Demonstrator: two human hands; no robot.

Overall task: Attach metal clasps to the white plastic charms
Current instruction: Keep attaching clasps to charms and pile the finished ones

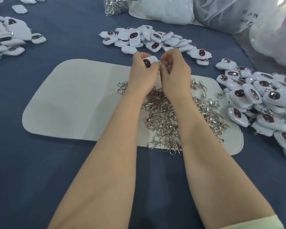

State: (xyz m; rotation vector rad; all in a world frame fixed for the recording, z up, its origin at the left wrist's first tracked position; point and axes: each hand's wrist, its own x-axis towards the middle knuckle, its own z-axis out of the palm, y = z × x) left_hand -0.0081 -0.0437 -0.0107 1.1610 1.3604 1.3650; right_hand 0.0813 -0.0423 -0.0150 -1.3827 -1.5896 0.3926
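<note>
White charm [148, 61] gripped in left hand [143, 72]; right hand [174, 70] fingers pinch something small beside it, above clasps [175, 116].

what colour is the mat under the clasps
Off-white mat, on a dark blue cloth; head view.

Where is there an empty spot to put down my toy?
The left half of the pale mat is bare, left of the clasp heap. The blue cloth near the person is free too. It is crowded on the right by the charm pile and behind the hands among loose charms.
</note>
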